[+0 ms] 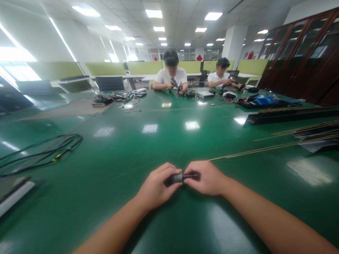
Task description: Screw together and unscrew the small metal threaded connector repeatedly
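My left hand [159, 186] pinches a small grey-and-black cylinder [177, 177] between thumb and fingers, just over the table's near part. From its right end a thin dark rod [189, 176] runs into my right hand [206, 178], whose thumb and fingers are closed round it. The two pieces lie in one line, nearly level. Whether they are joined or only touching, I cannot tell. My fingers hide part of both. Beneath them is the glossy green tabletop [127, 169].
Black cable [66, 150] lies coiled at left, near a flat box-like object [16, 192]. Thin brass-coloured rods [254, 150] and a dark channel [286, 116] lie at right. Across the table, two people [172, 76] handle power-drill-like tools among electronic parts [205, 94].
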A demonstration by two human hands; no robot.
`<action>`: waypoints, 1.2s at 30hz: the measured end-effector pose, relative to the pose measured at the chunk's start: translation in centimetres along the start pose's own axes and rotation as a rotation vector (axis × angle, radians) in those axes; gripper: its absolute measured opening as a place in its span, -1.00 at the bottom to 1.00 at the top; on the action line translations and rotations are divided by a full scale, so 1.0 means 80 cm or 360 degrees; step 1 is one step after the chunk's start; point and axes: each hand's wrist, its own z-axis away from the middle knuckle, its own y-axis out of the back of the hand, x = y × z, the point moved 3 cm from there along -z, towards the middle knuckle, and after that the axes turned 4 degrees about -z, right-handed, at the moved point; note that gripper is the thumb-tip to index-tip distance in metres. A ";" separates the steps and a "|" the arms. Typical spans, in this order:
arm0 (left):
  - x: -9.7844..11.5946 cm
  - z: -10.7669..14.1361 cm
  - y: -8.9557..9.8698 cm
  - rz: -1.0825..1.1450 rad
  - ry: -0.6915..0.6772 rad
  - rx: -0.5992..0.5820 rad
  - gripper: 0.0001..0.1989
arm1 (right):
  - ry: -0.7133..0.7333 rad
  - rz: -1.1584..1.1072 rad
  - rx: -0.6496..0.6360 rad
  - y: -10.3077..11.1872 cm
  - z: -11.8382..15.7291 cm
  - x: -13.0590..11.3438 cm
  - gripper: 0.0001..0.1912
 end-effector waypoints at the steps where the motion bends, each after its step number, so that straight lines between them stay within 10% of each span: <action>1: 0.000 0.000 0.000 0.0001 0.0004 -0.0001 -0.78 | 0.0000 -0.0002 0.0004 0.000 0.000 0.000 -0.91; 36: -0.003 0.002 0.002 0.0012 -0.0004 0.0013 -0.77 | -0.0005 0.0047 0.0006 0.002 0.000 0.000 -0.94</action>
